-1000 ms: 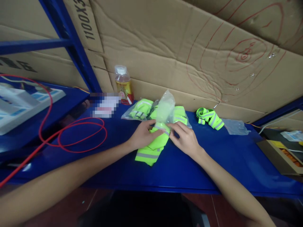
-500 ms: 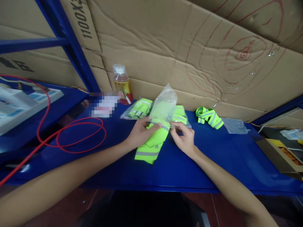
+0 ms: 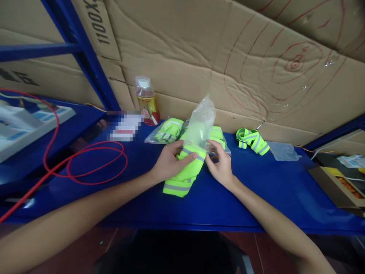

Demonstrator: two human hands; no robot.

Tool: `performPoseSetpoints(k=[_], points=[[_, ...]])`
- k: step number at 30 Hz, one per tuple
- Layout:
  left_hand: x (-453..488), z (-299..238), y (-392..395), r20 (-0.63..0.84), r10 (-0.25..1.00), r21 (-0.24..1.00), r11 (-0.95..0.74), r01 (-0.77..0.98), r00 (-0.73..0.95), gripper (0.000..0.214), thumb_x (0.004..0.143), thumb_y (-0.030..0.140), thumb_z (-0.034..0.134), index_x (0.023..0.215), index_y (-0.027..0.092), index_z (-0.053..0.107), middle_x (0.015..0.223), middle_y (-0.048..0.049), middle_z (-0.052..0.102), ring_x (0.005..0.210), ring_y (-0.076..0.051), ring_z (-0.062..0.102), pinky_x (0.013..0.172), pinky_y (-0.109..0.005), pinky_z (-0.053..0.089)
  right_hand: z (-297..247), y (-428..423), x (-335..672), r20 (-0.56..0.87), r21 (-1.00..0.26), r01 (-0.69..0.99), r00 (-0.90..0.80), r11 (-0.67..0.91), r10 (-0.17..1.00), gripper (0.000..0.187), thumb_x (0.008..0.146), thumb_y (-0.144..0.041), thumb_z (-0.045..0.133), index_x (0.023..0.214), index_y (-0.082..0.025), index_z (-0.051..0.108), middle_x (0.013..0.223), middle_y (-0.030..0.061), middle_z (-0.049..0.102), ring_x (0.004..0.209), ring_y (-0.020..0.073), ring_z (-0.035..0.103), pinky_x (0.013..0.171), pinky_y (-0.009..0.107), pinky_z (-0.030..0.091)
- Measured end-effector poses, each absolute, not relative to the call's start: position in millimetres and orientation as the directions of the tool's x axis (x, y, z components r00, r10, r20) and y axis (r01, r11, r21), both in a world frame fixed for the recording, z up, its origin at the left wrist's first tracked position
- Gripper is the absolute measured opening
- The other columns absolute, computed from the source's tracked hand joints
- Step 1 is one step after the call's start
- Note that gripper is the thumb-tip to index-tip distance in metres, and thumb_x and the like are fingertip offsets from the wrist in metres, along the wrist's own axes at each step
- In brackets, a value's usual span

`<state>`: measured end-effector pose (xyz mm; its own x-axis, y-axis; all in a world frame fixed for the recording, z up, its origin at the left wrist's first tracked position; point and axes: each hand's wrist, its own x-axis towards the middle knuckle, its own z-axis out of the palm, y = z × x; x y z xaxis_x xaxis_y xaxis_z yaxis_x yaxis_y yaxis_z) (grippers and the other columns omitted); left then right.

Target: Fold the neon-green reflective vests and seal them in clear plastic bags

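A folded bundle of fluorescent yellow reflective strap (image 3: 182, 177) with grey stripes lies slanted in front of me. Its far end meets the mouth of a clear plastic bag (image 3: 202, 120), which stands up, mostly unfilled at the top. My left hand (image 3: 170, 161) grips the bundle from the left, thumb lying across its top and fingers at the bag's edge. On the other side, my right hand (image 3: 221, 163) pinches the right edge of the bag's opening between thumb and fingers. The exact hold of the fingertips is partly hidden.
Bagged reflective straps (image 3: 170, 129) lie behind my hands. To the right are a loose reflective strap (image 3: 252, 140), a flat plastic bag (image 3: 283, 151) and an open cardboard box (image 3: 336, 186). A bottle (image 3: 148, 104) and a red cable (image 3: 97, 182) are on the left.
The bag's top has risen slightly and leans more to the right. My left thumb has shifted a little right and down on the strap; my right fingers have moved slightly up the bag's edge.
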<state>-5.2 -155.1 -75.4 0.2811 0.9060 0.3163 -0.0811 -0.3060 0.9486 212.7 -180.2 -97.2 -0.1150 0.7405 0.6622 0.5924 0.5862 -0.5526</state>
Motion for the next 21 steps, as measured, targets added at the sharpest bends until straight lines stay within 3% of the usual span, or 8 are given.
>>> performPoseSetpoints(k=[5, 8, 11, 16, 21], points=[[-3.4, -80.3, -156.7, 0.223, 0.945, 0.974, -0.205, -0.099, 0.238, 0.089, 0.076, 0.046, 0.095, 0.149, 0.018, 0.054, 0.124, -0.0136, 0.079, 0.093, -0.028, 0.082, 0.075, -0.036, 0.070, -96.0, -177.1, 218.4, 0.686, -0.459, 0.622, -0.206, 0.634, 0.698, 0.045, 0.102, -0.022, 0.060, 0.147, -0.029, 0.064, 0.100, 0.0046, 0.072, 0.082, 0.0193, 0.069, 0.071, 0.033, 0.065], [-3.2, -81.5, -154.6, 0.287, 0.926, 0.958, -0.268, -0.106, 0.244, 0.093, 0.076, 0.044, 0.095, 0.154, 0.020, 0.051, 0.146, -0.0166, 0.069, 0.110, -0.030, 0.079, 0.090, -0.040, 0.070, -94.5, -178.1, 217.5, 0.678, -0.464, 0.609, -0.224, 0.643, 0.701, 0.045, 0.101, -0.021, 0.061, 0.145, -0.027, 0.067, 0.096, 0.0043, 0.070, 0.078, 0.0185, 0.067, 0.070, 0.033, 0.064], [-3.6, -80.2, -153.8, 0.339, 0.908, 0.940, -0.318, -0.124, 0.245, 0.092, 0.075, 0.042, 0.096, 0.154, 0.020, 0.052, 0.154, -0.0172, 0.063, 0.126, -0.032, 0.074, 0.103, -0.044, 0.065, -92.9, -179.2, 215.0, 0.673, -0.493, 0.575, -0.223, 0.652, 0.705, 0.044, 0.098, -0.021, 0.063, 0.141, -0.026, 0.071, 0.092, 0.0033, 0.069, 0.074, 0.0168, 0.065, 0.066, 0.031, 0.062], [-7.4, -79.3, -147.3, 0.257, 0.951, 0.966, -0.249, -0.067, 0.170, 0.100, 0.073, 0.043, 0.097, 0.158, 0.020, 0.048, 0.148, -0.0178, 0.066, 0.111, -0.030, 0.077, 0.089, -0.039, 0.067, -89.6, -180.6, 211.7, 0.653, -0.560, 0.540, -0.179, 0.628, 0.736, 0.042, 0.097, -0.022, 0.062, 0.137, -0.025, 0.075, 0.089, 0.0017, 0.070, 0.068, 0.0136, 0.062, 0.060, 0.026, 0.060], [-9.5, -83.5, -138.3, 0.259, 0.965, 0.966, -0.260, 0.009, 0.044, 0.076, 0.069, 0.041, 0.098, 0.133, 0.019, 0.063, 0.112, -0.0081, 0.076, 0.088, -0.021, 0.074, 0.067, -0.027, 0.059, -87.7, -186.5, 209.2, 0.726, -0.445, 0.497, -0.287, 0.745, 0.625, 0.048, 0.102, -0.019, 0.059, 0.148, -0.028, 0.067, 0.098, 0.0041, 0.076, 0.073, 0.0157, 0.067, 0.071, 0.031, 0.064]])
